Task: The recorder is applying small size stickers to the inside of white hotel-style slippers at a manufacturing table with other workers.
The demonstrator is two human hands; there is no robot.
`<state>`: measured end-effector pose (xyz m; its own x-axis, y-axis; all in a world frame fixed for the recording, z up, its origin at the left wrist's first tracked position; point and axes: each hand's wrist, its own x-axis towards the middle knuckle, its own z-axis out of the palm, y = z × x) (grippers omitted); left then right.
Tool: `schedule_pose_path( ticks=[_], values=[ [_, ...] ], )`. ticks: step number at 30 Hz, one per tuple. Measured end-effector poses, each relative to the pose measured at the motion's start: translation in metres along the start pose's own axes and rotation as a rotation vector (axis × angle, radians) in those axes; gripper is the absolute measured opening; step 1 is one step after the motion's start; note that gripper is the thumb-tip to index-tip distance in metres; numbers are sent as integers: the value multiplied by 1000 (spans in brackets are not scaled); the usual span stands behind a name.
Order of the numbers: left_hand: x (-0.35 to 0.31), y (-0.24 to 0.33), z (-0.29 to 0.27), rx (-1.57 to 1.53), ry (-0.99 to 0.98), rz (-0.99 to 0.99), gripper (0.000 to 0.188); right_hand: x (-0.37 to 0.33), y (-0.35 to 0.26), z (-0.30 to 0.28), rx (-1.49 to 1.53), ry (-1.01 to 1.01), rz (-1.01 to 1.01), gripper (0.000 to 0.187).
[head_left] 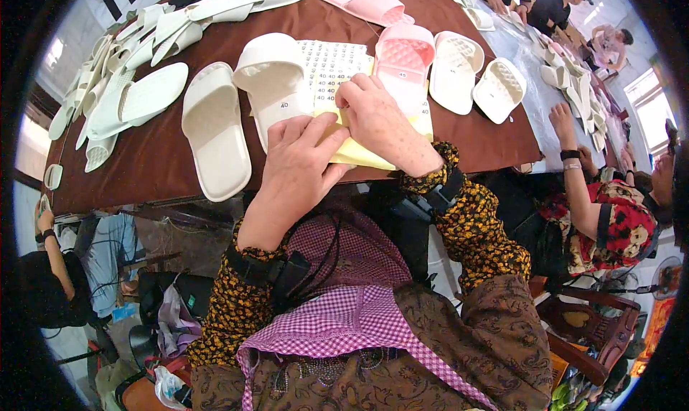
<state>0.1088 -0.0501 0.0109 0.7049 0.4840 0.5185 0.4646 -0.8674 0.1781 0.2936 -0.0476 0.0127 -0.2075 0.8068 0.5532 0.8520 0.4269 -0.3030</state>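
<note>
My left hand (301, 156) is closed on the lower left edge of a yellow-backed sticker sheet (364, 155), thumb low and fingers on top. My right hand (380, 120) has its fingers bent in a pinch on the same sheet, close beside the left fingertips; whether a loose sticker is between them is hidden. Under and behind the hands lie more white printed sticker sheets (334, 55). A white slide slipper (271, 70) with a small label on its insole touches their left side. Another white slipper (215, 134) lies left of it. A pink slipper (405, 48) rests on the sheets' right side.
Two small white slippers (456, 70) (500, 89) lie to the right, and a second pink slipper (366, 5) at the back. Many pale slippers (154, 99) are heaped at the left on the brown tablecloth (136, 185). A co-worker's arm (574, 174) reaches to the adjoining table at right.
</note>
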Motion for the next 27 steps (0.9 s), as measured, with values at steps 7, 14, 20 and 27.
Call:
schedule_pose_path(
  ticks=[7,14,20,27],
  values=[
    [0,0,-1,5,-4,0,44,0,-1,1,-2,33,-23,14],
    [0,0,-2,1,-6,7,43,0,1,2,-3,30,-25,13],
    [1,-1,-2,0,-13,-3,43,1,1,4,19,42,-9,11],
    [0,-1,-1,1,-5,6,43,2,-1,1,7,34,-32,11]
  ],
)
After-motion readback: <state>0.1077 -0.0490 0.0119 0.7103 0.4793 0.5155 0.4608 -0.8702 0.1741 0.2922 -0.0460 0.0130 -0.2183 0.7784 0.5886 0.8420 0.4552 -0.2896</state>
